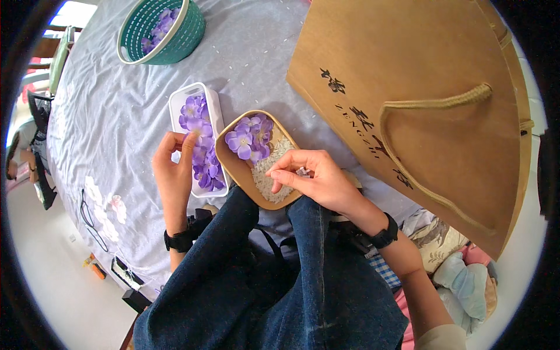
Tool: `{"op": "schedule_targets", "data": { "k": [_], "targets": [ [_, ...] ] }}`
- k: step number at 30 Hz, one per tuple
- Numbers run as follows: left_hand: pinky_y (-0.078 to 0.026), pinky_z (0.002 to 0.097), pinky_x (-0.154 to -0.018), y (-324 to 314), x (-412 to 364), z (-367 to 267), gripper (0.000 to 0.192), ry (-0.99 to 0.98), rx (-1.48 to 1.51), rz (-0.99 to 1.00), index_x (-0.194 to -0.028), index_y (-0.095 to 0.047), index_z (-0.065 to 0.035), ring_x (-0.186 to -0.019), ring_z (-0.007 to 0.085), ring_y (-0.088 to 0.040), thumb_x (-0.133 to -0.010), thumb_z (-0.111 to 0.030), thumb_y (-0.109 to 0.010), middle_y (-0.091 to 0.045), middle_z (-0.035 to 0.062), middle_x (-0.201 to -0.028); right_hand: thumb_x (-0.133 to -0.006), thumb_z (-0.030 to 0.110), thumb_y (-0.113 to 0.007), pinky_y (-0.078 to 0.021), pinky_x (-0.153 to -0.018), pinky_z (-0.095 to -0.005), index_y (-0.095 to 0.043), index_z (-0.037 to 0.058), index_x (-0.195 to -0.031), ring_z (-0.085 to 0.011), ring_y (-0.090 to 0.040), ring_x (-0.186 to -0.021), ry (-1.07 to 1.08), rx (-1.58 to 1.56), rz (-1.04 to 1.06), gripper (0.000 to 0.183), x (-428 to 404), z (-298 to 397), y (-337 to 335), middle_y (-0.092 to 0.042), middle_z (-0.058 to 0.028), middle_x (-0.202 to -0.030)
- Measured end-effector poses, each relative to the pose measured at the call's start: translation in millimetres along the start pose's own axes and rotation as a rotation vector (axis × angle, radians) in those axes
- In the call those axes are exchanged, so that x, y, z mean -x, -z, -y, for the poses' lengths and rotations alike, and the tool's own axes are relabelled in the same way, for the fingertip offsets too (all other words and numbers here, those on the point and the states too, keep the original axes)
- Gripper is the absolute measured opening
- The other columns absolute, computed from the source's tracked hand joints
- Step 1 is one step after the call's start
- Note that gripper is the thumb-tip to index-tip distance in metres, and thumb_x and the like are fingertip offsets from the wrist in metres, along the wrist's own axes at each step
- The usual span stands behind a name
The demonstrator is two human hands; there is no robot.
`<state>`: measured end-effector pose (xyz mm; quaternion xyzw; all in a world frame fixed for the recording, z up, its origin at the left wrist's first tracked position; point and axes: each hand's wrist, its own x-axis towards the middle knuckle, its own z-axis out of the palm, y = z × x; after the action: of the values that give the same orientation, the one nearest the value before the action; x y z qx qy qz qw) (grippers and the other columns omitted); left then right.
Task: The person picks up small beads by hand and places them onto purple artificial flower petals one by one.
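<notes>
My left hand (pixel 177 151) pinches a pale purple artificial flower (pixel 200 128) between thumb and fingertips, over a white plastic tray (pixel 213 103) filled with purple artificial flowers (pixel 205 164). To its right, a tan rounded square bowl (pixel 236 169) rests near my knees. The bowl holds white rice grains (pixel 267 175) on one side and purple flowers (pixel 250 136) at its far left. Above the rice is my right hand (pixel 313 175), thumb and forefinger close together, the other fingers curled. A small whitish thing (pixel 302 172) shows within the curl of those fingers; whether it is gripped is unclear.
A green woven plastic basket (pixel 186 37) with purple flowers stands at the upper left on a grey-lilac bedsheet (pixel 258 52) strewn with a few grains. A large brown paper bag (pixel 420 57) with a rope handle lies on the right. Glasses (pixel 89 221) rest at the left; folded cloths lie lower right.
</notes>
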<state>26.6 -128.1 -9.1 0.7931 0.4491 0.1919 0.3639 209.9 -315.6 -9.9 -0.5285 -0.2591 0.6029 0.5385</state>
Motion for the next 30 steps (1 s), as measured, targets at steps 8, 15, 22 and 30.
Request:
{"op": "schedule_targets", "data": {
  "k": [8, 15, 22, 30],
  "targets": [
    [-0.042, 0.0255, -0.062, 1.3, 1.2, 4.9, 0.019, 0.004, -0.165, -0.020, -0.078, -0.062, 0.0051, -0.064, 0.0122, -0.051, -0.089, -0.011, -0.064, -0.059, 0.0047, -0.071, -0.092, 0.013, -0.061, -0.0491, -0.073, -0.0252, -0.067, -0.0002, -0.087, -0.0084, -0.063, -0.077, -0.022, 0.008, -0.007, 0.016, 0.2, -0.1, 0.2, -0.068, -0.0028, -0.078],
    [-0.044, 0.0237, -0.061, 2.4, 1.7, 4.0, 0.014, -0.016, -0.201, -0.078, -0.096, -0.073, -0.0021, -0.075, 0.0105, -0.060, -0.086, -0.010, -0.067, -0.068, 0.0070, -0.101, -0.088, 0.010, -0.065, -0.0492, -0.073, -0.0246, -0.071, 0.0000, -0.093, -0.0088, -0.063, -0.080, -0.016, -0.011, 0.017, 0.013, 1.0, -2.6, 0.0, -0.070, -0.0037, -0.083],
    [-0.046, 0.0223, -0.060, 3.6, 1.2, 4.1, 0.013, 0.068, -0.004, -0.106, -0.099, -0.070, -0.0016, -0.073, 0.0121, -0.064, -0.087, -0.006, -0.065, -0.068, 0.0071, -0.102, -0.088, 0.010, -0.065, -0.0496, -0.074, -0.0244, -0.071, 0.0005, -0.097, -0.0086, -0.063, -0.081, -0.056, 0.008, -0.007, 0.015, 0.8, -3.4, 0.3, -0.070, -0.0041, -0.084],
    [-0.052, 0.0248, -0.067, 1.3, 2.4, 6.5, 0.015, 0.190, 0.393, -0.001, -0.102, -0.061, 0.0079, -0.078, 0.0180, -0.068, -0.092, -0.004, -0.059, -0.068, 0.0146, -0.091, -0.090, 0.011, -0.062, -0.0507, -0.078, -0.0264, -0.070, -0.0010, -0.100, -0.0115, -0.066, -0.084, -0.052, 0.030, 0.002, 0.017, 0.1, -1.3, 0.6, -0.071, -0.0071, -0.085]
  ]
}}
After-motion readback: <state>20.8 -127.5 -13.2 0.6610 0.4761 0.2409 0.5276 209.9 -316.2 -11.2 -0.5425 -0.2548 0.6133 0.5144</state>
